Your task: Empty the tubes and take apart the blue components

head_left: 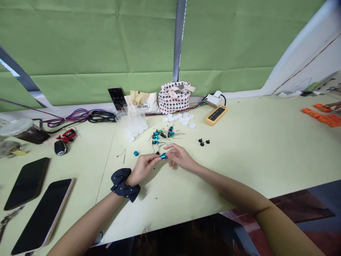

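Note:
My left hand [145,166], with a dark scrunchie [124,184] on its wrist, pinches a small blue capacitor [163,155] just above the pale table [239,156]. My right hand [178,156] meets it from the right, fingers closed on the same part's end. Just beyond lies a scatter of several blue and black capacitors [161,135] with thin wire leads. A loose blue bead-like piece [135,153] and a bent wire [124,155] lie to the left of my hands.
White caps [181,119], clear plastic tubes [133,122], a yellow meter [215,115], three black knobs [204,142], bags and cables line the back. Two phones [34,199] and a car key [60,147] lie left. Another person's hand is near orange parts [323,117] far right.

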Action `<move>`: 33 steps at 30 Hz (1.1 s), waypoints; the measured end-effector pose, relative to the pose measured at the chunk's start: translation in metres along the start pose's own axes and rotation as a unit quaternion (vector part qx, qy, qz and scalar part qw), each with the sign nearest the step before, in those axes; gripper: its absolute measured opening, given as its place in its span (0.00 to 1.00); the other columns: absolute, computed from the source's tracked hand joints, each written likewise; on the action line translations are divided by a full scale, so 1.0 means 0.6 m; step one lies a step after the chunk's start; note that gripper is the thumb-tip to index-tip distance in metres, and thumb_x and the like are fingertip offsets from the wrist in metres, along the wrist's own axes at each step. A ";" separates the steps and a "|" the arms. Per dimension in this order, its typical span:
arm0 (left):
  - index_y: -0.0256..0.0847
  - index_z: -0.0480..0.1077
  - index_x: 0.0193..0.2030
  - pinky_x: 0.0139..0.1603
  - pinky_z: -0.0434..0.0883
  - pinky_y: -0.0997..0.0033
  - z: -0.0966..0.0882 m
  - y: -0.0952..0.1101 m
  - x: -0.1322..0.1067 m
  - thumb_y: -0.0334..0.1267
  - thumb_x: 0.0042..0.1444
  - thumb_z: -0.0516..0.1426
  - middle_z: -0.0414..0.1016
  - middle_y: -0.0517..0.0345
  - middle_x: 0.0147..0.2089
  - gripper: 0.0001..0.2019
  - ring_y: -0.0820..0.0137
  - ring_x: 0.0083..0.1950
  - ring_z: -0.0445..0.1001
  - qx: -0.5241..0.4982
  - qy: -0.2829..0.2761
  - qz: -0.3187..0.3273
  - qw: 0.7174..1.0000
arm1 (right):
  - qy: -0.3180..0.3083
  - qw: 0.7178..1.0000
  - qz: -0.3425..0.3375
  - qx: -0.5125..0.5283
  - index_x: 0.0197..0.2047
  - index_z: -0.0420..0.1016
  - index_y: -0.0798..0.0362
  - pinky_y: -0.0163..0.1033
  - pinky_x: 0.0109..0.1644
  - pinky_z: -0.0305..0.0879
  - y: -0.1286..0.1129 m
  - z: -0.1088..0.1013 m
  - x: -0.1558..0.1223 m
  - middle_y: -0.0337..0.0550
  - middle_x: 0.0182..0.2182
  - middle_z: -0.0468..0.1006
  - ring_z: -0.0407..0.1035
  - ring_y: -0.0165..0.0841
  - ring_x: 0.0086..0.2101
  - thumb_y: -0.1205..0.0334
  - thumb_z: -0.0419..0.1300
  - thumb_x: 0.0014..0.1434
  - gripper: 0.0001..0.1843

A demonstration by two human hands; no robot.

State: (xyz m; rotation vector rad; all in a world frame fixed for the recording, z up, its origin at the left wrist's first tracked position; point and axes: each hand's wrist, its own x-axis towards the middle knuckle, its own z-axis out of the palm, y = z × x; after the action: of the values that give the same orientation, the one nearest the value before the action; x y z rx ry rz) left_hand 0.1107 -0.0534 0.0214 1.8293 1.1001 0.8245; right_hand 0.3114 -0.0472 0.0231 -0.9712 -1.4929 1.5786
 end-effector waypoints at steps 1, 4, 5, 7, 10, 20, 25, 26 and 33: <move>0.35 0.74 0.35 0.25 0.54 0.75 0.000 -0.002 0.000 0.48 0.58 0.53 0.64 0.61 0.23 0.17 0.75 0.25 0.55 0.009 0.003 0.005 1.000 | -0.005 1.000 0.026 -0.002 0.40 0.66 0.54 0.30 0.18 0.60 0.002 0.000 0.002 0.38 0.25 0.72 0.63 0.24 0.17 0.44 0.56 0.56 0.20; 0.35 0.74 0.33 0.25 0.55 0.75 -0.002 -0.005 -0.001 0.47 0.59 0.53 0.65 0.60 0.23 0.17 0.74 0.25 0.56 0.030 0.011 0.015 0.999 | -0.015 1.000 -0.006 -0.004 0.34 0.67 0.55 0.30 0.23 0.63 0.004 -0.004 0.005 0.39 0.25 0.73 0.65 0.24 0.21 0.47 0.60 0.54 0.18; 0.35 0.74 0.33 0.26 0.56 0.75 -0.003 -0.006 -0.001 0.47 0.59 0.53 0.66 0.60 0.24 0.17 0.74 0.25 0.57 0.033 0.016 0.016 0.999 | -0.009 0.999 -0.039 0.002 0.38 0.67 0.54 0.31 0.28 0.66 0.003 -0.006 0.005 0.42 0.32 0.74 0.69 0.25 0.27 0.51 0.65 0.50 0.18; 0.35 0.74 0.33 0.25 0.57 0.75 -0.004 -0.007 -0.001 0.47 0.59 0.53 0.68 0.59 0.24 0.17 0.73 0.25 0.59 0.040 0.029 0.018 0.999 | 0.008 0.997 -0.074 0.017 0.46 0.65 0.50 0.32 0.36 0.69 0.004 -0.008 0.006 0.44 0.44 0.72 0.70 0.28 0.37 0.56 0.70 0.43 0.28; 0.35 0.75 0.35 0.27 0.59 0.75 -0.003 -0.010 -0.001 0.47 0.58 0.53 0.71 0.58 0.26 0.16 0.72 0.26 0.62 0.060 0.034 0.030 0.997 | -0.007 1.000 -0.011 0.005 0.43 0.66 0.52 0.31 0.24 0.65 0.007 -0.009 0.008 0.43 0.34 0.75 0.69 0.27 0.26 0.48 0.63 0.51 0.21; 0.33 0.75 0.37 0.27 0.61 0.76 -0.002 -0.013 -0.001 0.46 0.59 0.53 0.72 0.57 0.27 0.16 0.74 0.26 0.63 0.075 0.041 0.042 0.995 | -0.006 1.000 0.009 0.010 0.45 0.65 0.52 0.31 0.21 0.63 0.003 -0.005 0.009 0.41 0.33 0.73 0.65 0.24 0.22 0.47 0.61 0.53 0.22; 0.33 0.75 0.36 0.24 0.59 0.76 -0.003 -0.012 0.001 0.46 0.59 0.53 0.70 0.59 0.24 0.17 0.75 0.23 0.61 0.074 0.051 0.032 0.995 | 0.009 0.997 -0.072 0.017 0.45 0.64 0.49 0.32 0.33 0.69 -0.004 -0.002 0.008 0.43 0.45 0.70 0.68 0.26 0.35 0.55 0.68 0.46 0.25; 0.33 0.76 0.36 0.24 0.59 0.76 -0.004 -0.012 0.001 0.46 0.59 0.53 0.70 0.59 0.24 0.17 0.75 0.23 0.61 0.074 0.052 0.031 0.995 | 0.013 0.997 -0.074 0.025 0.48 0.61 0.47 0.32 0.34 0.70 -0.005 -0.002 0.008 0.43 0.48 0.68 0.69 0.27 0.36 0.55 0.69 0.45 0.29; 0.34 0.76 0.37 0.26 0.61 0.76 0.002 -0.015 0.000 0.45 0.59 0.54 0.73 0.57 0.27 0.15 0.74 0.25 0.63 0.080 0.040 0.052 0.995 | -0.029 0.999 -0.005 0.029 0.38 0.63 0.53 0.26 0.19 0.59 0.004 -0.007 0.014 0.37 0.28 0.70 0.63 0.22 0.21 0.49 0.61 0.53 0.18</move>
State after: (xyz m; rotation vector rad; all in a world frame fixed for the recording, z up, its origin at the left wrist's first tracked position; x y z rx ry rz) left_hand 0.1082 -0.0515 0.0128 2.0165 1.1574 0.8990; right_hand 0.3113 -0.0380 0.0205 -0.8907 -1.4810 1.6451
